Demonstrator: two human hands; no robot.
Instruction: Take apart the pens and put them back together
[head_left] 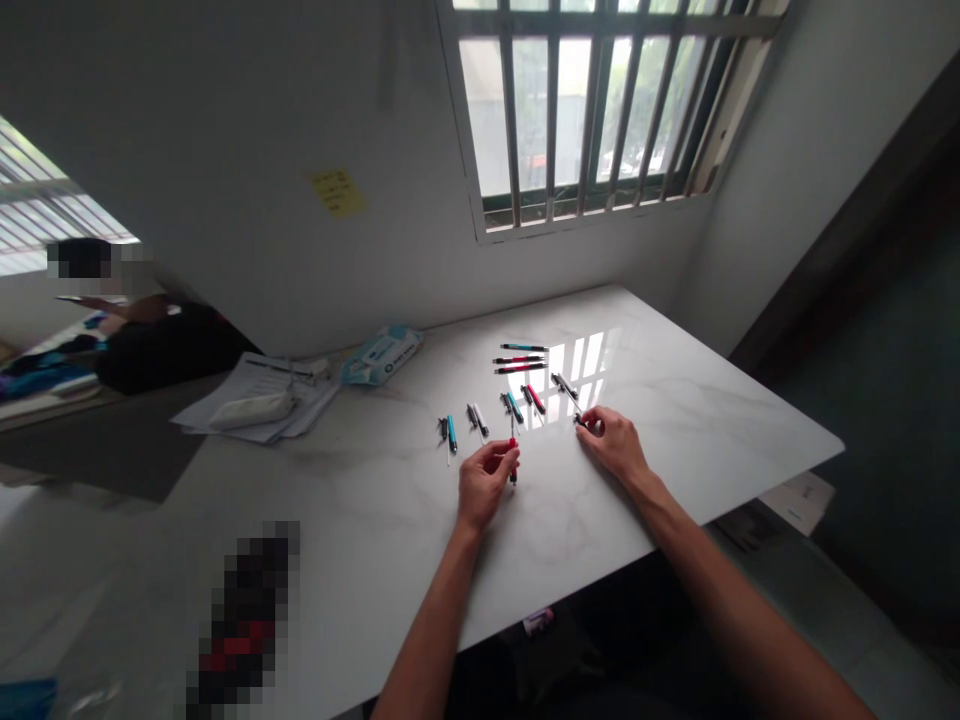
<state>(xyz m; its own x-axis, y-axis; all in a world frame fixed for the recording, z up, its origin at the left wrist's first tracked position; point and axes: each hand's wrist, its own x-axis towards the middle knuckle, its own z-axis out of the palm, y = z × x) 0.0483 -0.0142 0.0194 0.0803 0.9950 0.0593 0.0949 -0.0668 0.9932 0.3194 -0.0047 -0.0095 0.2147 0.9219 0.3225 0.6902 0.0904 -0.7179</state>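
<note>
My left hand [484, 482] is closed around the red barrel of a pen [513, 462], held upright just above the table with a thin dark piece standing out of its top. My right hand [616, 442] rests low on the table to the right, thumb and fingers pinching a small black pen part [579, 421]. Beyond my hands lies a row of pens in pieces: a teal barrel [451, 433], a white barrel [481, 419], another teal barrel [514, 407], a red barrel [535, 399] and a grey one [568, 386]. Black parts and thin refills lie beside several of them.
Further back lie a whole teal pen [523, 347] and two red pens [517, 360]. A wipes packet [384, 355] and papers [262, 392] sit on the marble-patterned table [360, 560] at left. A pixelated dark object [247, 610] is front left. Another person [161, 335] is at far left.
</note>
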